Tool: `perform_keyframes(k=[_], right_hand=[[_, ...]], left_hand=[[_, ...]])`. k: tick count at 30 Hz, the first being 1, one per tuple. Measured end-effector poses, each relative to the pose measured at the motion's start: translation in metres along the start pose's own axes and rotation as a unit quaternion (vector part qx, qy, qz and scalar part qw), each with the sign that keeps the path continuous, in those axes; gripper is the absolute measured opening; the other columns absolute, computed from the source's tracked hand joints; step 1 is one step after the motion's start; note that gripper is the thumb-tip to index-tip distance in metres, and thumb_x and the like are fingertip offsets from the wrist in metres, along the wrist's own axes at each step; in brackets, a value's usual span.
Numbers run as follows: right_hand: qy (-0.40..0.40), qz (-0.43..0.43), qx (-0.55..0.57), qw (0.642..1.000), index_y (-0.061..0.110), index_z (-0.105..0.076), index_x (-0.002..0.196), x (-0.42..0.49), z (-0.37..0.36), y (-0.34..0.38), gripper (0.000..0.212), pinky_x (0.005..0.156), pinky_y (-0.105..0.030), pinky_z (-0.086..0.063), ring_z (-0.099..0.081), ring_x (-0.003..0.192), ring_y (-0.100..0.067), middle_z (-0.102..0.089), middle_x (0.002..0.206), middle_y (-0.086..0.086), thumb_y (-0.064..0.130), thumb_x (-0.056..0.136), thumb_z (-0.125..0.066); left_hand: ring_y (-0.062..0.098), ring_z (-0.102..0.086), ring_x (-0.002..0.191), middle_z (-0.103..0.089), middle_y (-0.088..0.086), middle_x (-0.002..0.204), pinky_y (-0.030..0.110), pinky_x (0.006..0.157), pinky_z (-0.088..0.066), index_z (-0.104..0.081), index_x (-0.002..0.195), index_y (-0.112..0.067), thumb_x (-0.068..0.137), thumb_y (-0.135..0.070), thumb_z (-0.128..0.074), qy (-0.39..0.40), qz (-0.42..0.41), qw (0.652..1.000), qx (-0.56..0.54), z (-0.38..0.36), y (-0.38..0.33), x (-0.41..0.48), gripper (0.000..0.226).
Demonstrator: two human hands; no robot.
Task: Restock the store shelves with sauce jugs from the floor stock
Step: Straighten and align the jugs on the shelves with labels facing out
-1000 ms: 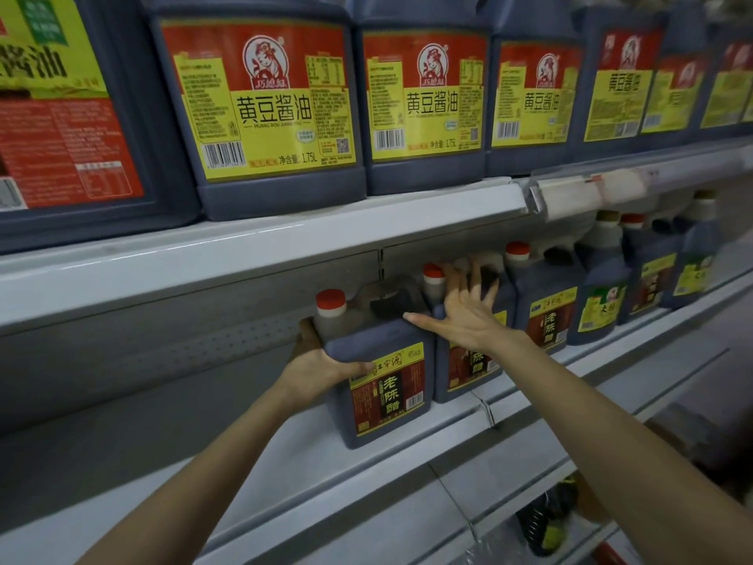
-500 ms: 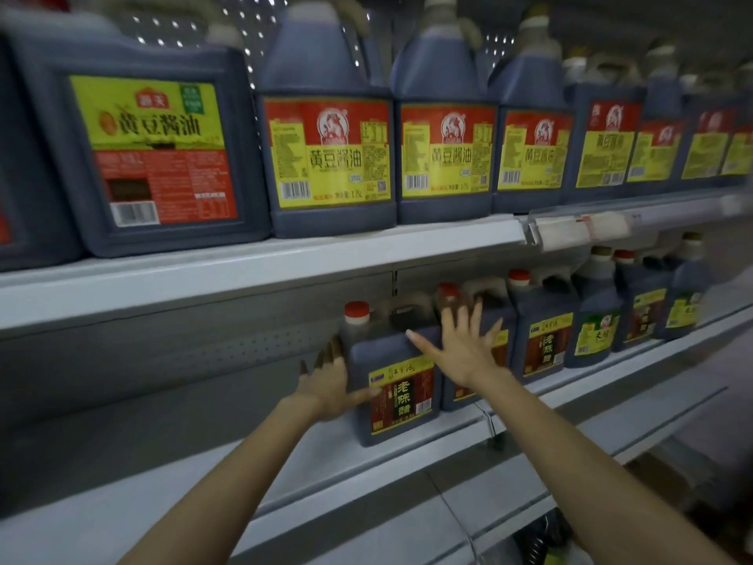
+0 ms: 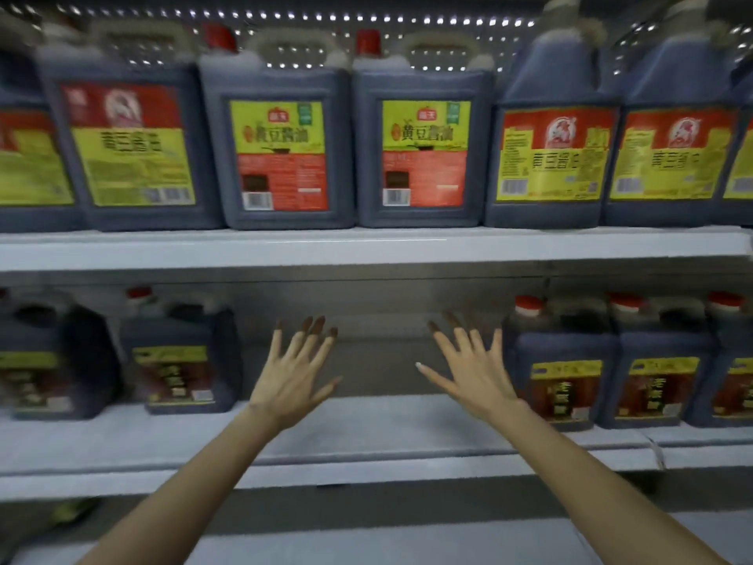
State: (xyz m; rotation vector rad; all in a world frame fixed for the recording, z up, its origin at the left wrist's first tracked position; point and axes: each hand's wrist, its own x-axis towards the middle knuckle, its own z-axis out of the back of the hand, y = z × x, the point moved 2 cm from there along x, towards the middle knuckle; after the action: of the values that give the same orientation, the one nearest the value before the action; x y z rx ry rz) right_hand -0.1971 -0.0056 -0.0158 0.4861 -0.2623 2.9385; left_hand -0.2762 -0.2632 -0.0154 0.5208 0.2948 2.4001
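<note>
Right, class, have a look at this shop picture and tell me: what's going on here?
A person is stocking store shelves that hold dark sauce jugs. The left hand and the right hand are both open with fingers spread and hold nothing, raised in front of a bare gap on the lower shelf. Red-capped jugs stand on either side of that gap. The upper shelf is lined with larger jugs. The picture is blurred, so the labels are hard to read.

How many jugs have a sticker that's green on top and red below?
2: the left dark plastic jug and the right dark plastic jug, side by side on the white upper shelf. More may hide behind.
</note>
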Motion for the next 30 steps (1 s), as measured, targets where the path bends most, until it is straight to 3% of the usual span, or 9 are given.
perform_keyframes(k=[5,9,14,18,22,23,25,28,30], right_hand=[[0.006,0.047,0.018,0.999,0.018,-0.057,0.132,0.023,-0.004,0.079,0.080,0.077,-0.067,-0.046,-0.055,0.121,-0.036,-0.056,0.135,-0.011,0.067,0.094,-0.006],[0.002,0.071,0.032,0.997,0.020,-0.056,0.134,0.039,0.002,0.130,0.084,0.087,-0.074,-0.036,-0.051,0.126,-0.036,-0.052,0.140,-0.009,0.069,0.092,-0.003],[0.003,0.098,0.072,0.993,0.029,-0.007,0.153,0.063,0.005,0.189,0.121,0.110,-0.066,0.000,0.007,0.148,-0.027,0.007,0.161,0.001,0.082,0.053,0.034],[0.003,0.089,0.087,0.992,0.030,0.000,0.153,0.077,0.005,0.231,0.121,0.111,-0.064,0.003,0.008,0.148,-0.026,0.011,0.161,0.003,0.084,0.049,0.033],[0.009,0.070,0.123,0.990,0.031,0.006,0.152,0.092,-0.002,0.267,0.122,0.111,-0.060,0.008,0.009,0.148,-0.027,0.013,0.160,0.002,0.088,0.046,0.030],[0.013,0.065,0.143,0.987,0.033,0.008,0.151,0.096,-0.001,0.274,0.121,0.112,-0.059,0.008,0.009,0.148,-0.027,0.015,0.160,0.002,0.090,0.046,0.027],[0.014,0.058,0.179,0.982,0.035,0.010,0.150,0.103,-0.002,0.289,0.109,0.113,-0.058,0.006,0.008,0.148,-0.027,0.015,0.160,0.002,0.094,0.059,0.008],[0.021,0.042,0.243,0.969,0.036,0.009,0.150,0.114,-0.002,0.306,0.091,0.115,-0.058,0.000,0.004,0.148,-0.024,0.013,0.160,0.002,0.078,0.082,-0.034],[0.022,0.028,0.303,0.952,0.035,0.005,0.151,0.124,-0.002,0.316,0.090,0.115,-0.057,-0.005,-0.001,0.148,-0.023,0.008,0.160,0.003,0.072,0.083,-0.043]], left_hand=[[0.038,-0.056,0.120,-0.061,0.020,0.126,0.052,0.112,-0.007,-0.057,0.130,-0.006,0.097,-0.058,-0.004,0.004,0.081,0.996,0.037,-0.014,0.083,-0.059,0.081],[0.041,-0.056,0.118,-0.061,0.022,0.125,0.049,0.111,-0.006,-0.057,0.130,-0.005,0.098,-0.057,-0.007,-0.001,0.127,0.991,0.031,-0.018,0.132,-0.085,0.079],[0.042,-0.056,0.118,-0.063,0.023,0.120,0.050,0.111,-0.009,-0.059,0.126,-0.003,0.097,-0.059,-0.007,-0.003,0.187,0.982,0.013,-0.032,0.182,-0.106,0.081],[0.042,-0.052,0.122,-0.060,0.023,0.124,0.058,0.106,-0.031,-0.056,0.127,-0.002,0.094,-0.064,-0.005,0.030,0.236,0.971,-0.031,-0.048,0.218,-0.116,0.087],[0.038,-0.032,0.139,-0.031,0.022,0.152,0.049,0.111,-0.029,-0.029,0.146,-0.001,0.090,-0.070,-0.012,-0.005,0.251,0.963,-0.094,-0.049,0.248,-0.112,0.091],[0.036,-0.028,0.141,-0.023,0.020,0.155,0.045,0.112,-0.029,-0.023,0.149,-0.001,0.092,-0.067,-0.019,0.009,0.259,0.958,-0.122,-0.049,0.253,-0.108,0.087],[0.036,-0.042,0.131,-0.037,0.024,0.147,0.042,0.104,-0.038,-0.034,0.142,0.001,0.097,-0.052,-0.035,0.029,0.268,0.944,-0.191,-0.048,0.260,-0.099,0.070],[0.037,-0.048,0.124,-0.033,0.019,0.150,0.043,0.099,-0.042,-0.028,0.146,-0.007,0.100,-0.035,-0.042,0.031,0.274,0.905,-0.324,-0.050,0.260,-0.084,0.056],[0.038,-0.050,0.122,-0.041,0.021,0.145,0.043,0.101,-0.042,-0.035,0.142,-0.008,0.101,-0.031,-0.044,0.040,0.288,0.871,-0.397,-0.060,0.262,-0.072,0.048]])
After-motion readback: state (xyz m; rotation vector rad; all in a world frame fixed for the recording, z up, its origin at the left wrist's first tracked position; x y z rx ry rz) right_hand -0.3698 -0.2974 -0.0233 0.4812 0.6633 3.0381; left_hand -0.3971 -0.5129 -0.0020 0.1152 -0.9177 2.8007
